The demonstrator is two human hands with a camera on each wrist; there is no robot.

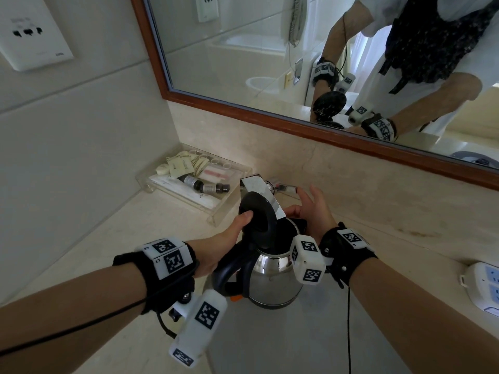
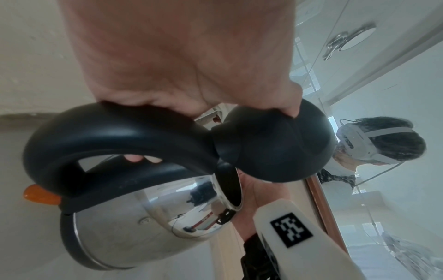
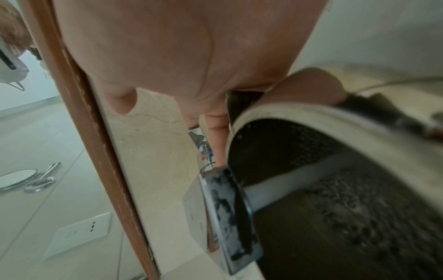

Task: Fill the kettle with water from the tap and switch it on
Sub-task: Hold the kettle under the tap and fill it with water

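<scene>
We held the kettle (image 1: 272, 279) over the sink basin (image 1: 297, 333), its open mouth right under the flat chrome spout of the tap (image 1: 260, 194). Our left hand (image 1: 216, 249) was wrapped around the black handle (image 2: 100, 136), with the thumb pressed on the raised black lid (image 1: 258, 217) so that the lid stood tilted up (the left wrist view showed fingertips peeking through the handle loop). An orange switch (image 2: 40, 195) stuck out at the base of the handle.

Our right hand (image 1: 313, 211) sat at the far side of the kettle's rim, fingers loosely spread and reaching toward the tap lever (image 1: 286, 188); the thumb lay near the rim. We could not tell whether the fingertips actually touched the lever. From the right wrist view the spout (image 3: 230, 217) hung over the dark inside of the kettle (image 3: 335, 208), and the picture was too blurred to say whether water ran.

On the counter (image 1: 135, 233), to the left of the tap, lay a clear tray (image 1: 216, 209) of small toiletries. A mirror (image 1: 243, 49) with a wooden frame ran along the wall behind, a wall socket (image 1: 27, 31) sat at upper left, and a white power strip (image 1: 483, 287) lay at the right edge.
</scene>
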